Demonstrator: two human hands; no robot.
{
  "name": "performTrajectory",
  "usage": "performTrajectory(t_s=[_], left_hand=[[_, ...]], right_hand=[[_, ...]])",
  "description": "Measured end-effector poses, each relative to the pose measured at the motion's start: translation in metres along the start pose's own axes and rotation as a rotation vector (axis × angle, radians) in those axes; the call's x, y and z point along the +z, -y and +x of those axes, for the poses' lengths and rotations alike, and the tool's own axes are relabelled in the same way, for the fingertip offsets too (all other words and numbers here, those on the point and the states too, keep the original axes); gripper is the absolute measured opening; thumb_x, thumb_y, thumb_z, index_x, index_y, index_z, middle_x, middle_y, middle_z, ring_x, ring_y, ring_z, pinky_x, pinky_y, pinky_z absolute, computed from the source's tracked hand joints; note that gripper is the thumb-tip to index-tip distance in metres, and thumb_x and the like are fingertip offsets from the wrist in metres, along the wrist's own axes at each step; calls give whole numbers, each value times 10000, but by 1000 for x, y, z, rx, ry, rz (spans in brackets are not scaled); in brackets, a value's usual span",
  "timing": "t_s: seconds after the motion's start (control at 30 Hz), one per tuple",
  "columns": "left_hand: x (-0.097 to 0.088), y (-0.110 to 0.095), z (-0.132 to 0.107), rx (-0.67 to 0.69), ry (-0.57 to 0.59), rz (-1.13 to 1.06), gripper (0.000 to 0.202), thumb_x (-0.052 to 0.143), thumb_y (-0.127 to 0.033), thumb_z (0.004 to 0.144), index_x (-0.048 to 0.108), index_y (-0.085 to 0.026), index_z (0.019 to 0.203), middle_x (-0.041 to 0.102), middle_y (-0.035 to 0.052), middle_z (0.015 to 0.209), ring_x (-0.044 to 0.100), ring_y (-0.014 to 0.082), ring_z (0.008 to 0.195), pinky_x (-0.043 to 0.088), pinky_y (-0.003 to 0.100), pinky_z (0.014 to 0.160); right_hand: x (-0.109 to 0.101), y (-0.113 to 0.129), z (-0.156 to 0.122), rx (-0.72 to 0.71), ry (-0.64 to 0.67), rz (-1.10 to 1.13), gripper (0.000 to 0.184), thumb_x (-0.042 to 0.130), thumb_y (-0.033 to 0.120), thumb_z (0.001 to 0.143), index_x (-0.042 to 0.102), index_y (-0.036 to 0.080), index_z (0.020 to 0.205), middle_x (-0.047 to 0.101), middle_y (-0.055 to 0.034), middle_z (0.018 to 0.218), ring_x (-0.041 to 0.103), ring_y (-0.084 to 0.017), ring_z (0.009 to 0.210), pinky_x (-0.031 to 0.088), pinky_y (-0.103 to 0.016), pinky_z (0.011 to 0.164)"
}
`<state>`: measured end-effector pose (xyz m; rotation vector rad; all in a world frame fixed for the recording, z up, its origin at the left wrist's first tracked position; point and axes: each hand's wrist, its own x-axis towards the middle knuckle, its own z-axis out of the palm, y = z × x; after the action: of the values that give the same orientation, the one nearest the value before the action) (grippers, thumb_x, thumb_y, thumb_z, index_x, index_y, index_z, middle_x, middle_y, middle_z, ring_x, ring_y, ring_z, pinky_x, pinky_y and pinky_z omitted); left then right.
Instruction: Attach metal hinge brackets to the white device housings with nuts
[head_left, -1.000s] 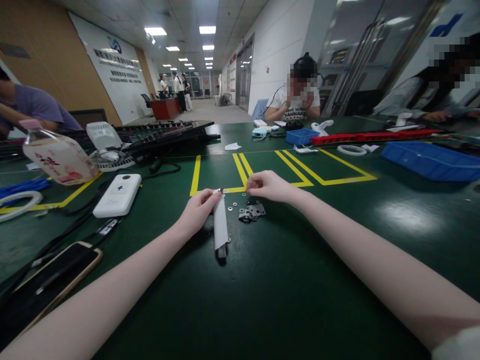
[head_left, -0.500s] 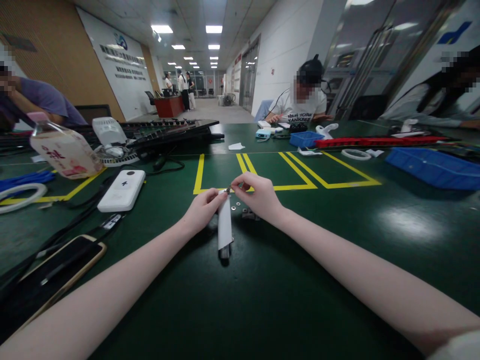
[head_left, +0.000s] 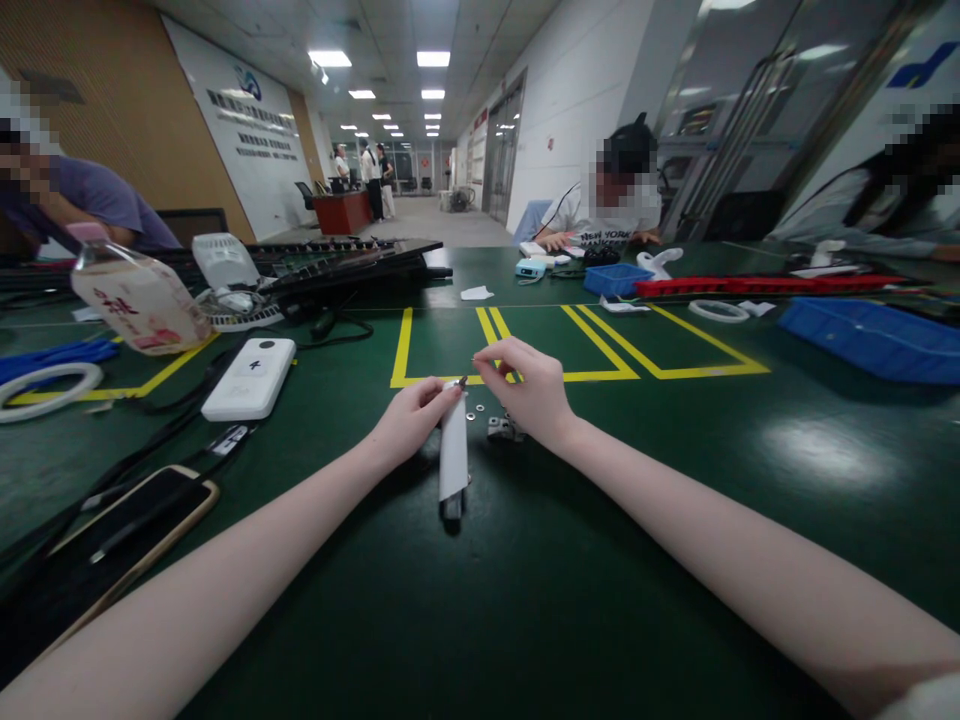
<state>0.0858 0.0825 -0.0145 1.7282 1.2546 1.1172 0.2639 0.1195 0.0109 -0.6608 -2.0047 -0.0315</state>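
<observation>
My left hand is closed on the far end of a long, narrow bar wrapped in white, its dark near end showing. A small metal piece sticks out by my left thumb. Just right of and above that end, my right hand pinches thumb and forefinger together. Something tiny shows at those fingertips, too small to name. Two small washers lie on the table between the hands. Small metal fittings lie below my right hand, partly in its shadow.
On the left are a white power bank, a phone, cables and a drink bottle. Blue trays and a white tape ring lie to the right. Yellow tape marks the green table. Other people sit across it.
My right hand has drawn a little up and right, away from the metal piece at the bar's end. My left hand keeps its hold. The view has shifted slightly.
</observation>
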Motion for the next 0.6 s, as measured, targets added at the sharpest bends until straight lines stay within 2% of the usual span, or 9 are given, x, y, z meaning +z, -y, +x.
performTrajectory(t_s=[0.2,0.4,0.6], left_hand=[[-1,0,0,13,-12,14,310,491,-439,862,565,-161,747,479,-27,657,450,129,632,333,235,568],[-1,0,0,14,-14,21,325,486,-453,863,551,-166,723,480,-28,652,450,130,629,332,238,566],[-2,-4,-2,7,-8,21,304,483,-435,865,571,-160,770,494,-23,677,458,132,650,342,241,593]], right_hand=[[-2,-2,0,-207,115,-141,142,505,216,901,616,177,821,699,-21,835,612,-115,717,408,-257,652],[-1,-2,-3,-261,108,-172,134,499,210,907,613,168,850,704,-31,857,622,-117,728,414,-258,659],[-1,-3,-3,-290,163,-141,136,487,216,914,610,171,881,696,-47,885,628,-135,783,421,-264,663]])
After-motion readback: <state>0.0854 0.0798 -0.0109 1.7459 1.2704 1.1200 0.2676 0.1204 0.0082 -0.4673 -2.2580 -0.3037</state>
